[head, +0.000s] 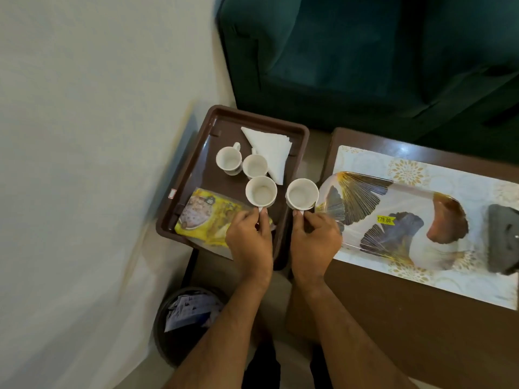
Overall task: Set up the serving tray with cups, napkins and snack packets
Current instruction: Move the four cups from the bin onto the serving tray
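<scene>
A brown plastic tray (pixel 207 130) holds two white cups (pixel 229 160) (pixel 255 165), folded white napkins (pixel 271 151) and a yellow snack packet (pixel 207 216). My left hand (pixel 250 242) grips the handle of a third white cup (pixel 261 191) over the brown tray. My right hand (pixel 314 240) grips the handle of a fourth white cup (pixel 302 193), held between the brown tray and a leaf-patterned serving tray (pixel 398 220) that lies on the table to the right and bears a yellow price sticker (pixel 384 219).
The patterned tray rests on a floral mat (pixel 460 282) on a dark wooden table (pixel 407 327). A dark object (pixel 504 240) sits at the mat's right end. A green sofa (pixel 365 60) stands behind. A bin (pixel 185 324) with papers is on the floor; a wall is left.
</scene>
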Available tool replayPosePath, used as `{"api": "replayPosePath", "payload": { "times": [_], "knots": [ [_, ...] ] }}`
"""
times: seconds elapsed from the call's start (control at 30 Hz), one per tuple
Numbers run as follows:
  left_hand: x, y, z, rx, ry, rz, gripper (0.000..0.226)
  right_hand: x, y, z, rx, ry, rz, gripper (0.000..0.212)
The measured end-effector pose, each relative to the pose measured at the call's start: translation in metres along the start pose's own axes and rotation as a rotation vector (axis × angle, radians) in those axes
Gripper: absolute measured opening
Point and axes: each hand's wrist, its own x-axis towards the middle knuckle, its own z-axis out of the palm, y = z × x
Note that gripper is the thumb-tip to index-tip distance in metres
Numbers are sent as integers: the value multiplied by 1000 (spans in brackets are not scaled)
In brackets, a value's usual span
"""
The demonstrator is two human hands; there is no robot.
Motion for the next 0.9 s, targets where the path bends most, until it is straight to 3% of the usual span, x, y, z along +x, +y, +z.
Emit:
{"api": "replayPosePath", "payload": {
  "times": [0.53, 0.9],
  "knots": [
    [-124, 87, 100, -86, -187, 52, 19, 48, 125, -125, -94, 141, 118, 15],
    [-149, 89, 146, 17, -240, 100, 17, 61, 178, -142, -162, 149, 155, 16]
  ]
}}
